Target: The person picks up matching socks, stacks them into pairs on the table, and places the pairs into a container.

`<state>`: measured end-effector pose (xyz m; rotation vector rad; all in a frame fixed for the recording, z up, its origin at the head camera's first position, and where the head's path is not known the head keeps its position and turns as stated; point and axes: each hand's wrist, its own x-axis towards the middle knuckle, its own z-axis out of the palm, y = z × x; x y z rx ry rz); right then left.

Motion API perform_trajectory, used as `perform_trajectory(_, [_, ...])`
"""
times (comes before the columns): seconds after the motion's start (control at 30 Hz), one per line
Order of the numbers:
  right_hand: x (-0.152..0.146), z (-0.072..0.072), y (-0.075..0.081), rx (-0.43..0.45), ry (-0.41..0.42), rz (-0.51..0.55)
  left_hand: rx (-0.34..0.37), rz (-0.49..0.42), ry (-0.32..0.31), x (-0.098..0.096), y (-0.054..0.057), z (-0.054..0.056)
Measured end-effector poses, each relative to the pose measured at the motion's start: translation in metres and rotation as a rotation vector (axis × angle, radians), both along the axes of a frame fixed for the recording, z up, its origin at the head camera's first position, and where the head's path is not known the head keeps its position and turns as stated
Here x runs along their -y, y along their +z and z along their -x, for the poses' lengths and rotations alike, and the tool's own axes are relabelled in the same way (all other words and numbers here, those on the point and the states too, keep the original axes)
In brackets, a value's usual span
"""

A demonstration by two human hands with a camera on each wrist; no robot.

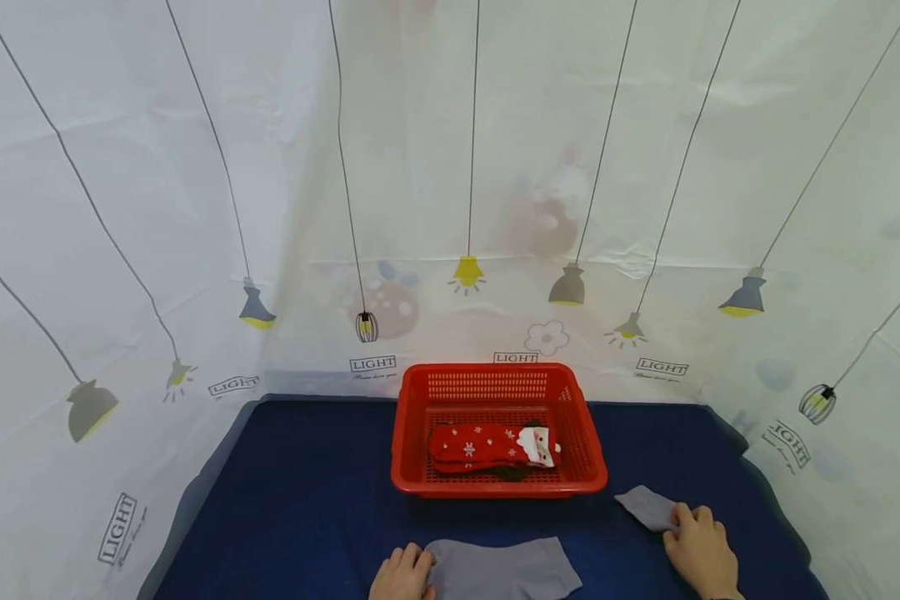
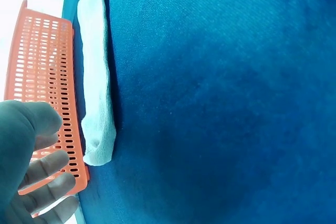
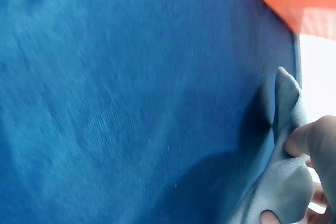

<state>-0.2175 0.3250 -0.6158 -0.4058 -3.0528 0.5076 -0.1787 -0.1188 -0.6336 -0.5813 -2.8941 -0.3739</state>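
A grey sock (image 1: 504,570) lies spread on the dark blue cloth at the front. My left hand (image 1: 402,575) is at its left end. In the left wrist view the hand's fingers (image 2: 47,166) are loosely bent with a gap to the thumb, and nothing shows between them. Farther right, my right hand (image 1: 701,546) pinches a second grey sock (image 1: 645,507) between thumb and fingers. That sock (image 3: 286,182) hangs bunched in the right wrist view, its tip pointing away from the hand.
Behind the socks stands a red plastic basket (image 1: 408,433) with slotted walls. Red Christmas socks (image 1: 472,446) with snowflakes and a Santa face lie inside, something dark green under them. White printed sheeting (image 1: 435,167) rises behind the blue-covered table (image 1: 307,492).
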Motion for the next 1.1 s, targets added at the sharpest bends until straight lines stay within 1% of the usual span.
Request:
perform_trajectory(0.27, [0.024,-0.017,0.003,-0.047,0.038,0.017,0.066,-0.009,-0.006,-0.002,0.003,-0.001])
perform_trajectory(0.47, [0.045,-0.027,0.005,-0.059,0.088,0.027,0.074,-0.009,-0.006,-0.004,0.004,-0.001])
perform_trajectory(0.63, [0.06,-0.029,0.005,-0.056,0.132,0.049,0.093,-0.013,-0.006,-0.005,0.005,-0.001])
perform_trajectory(0.77, [0.074,-0.029,0.008,-0.062,0.183,0.067,0.1,-0.01,-0.007,-0.005,0.006,-0.001])
perform_trajectory(1.0, [0.104,-0.029,0.01,-0.09,0.262,0.04,0.139,0.001,-0.004,-0.006,0.007,0.0])
perform_trajectory(1.1, [0.117,-0.029,0.01,-0.099,0.304,0.029,0.136,0.0,-0.007,-0.006,0.007,0.0])
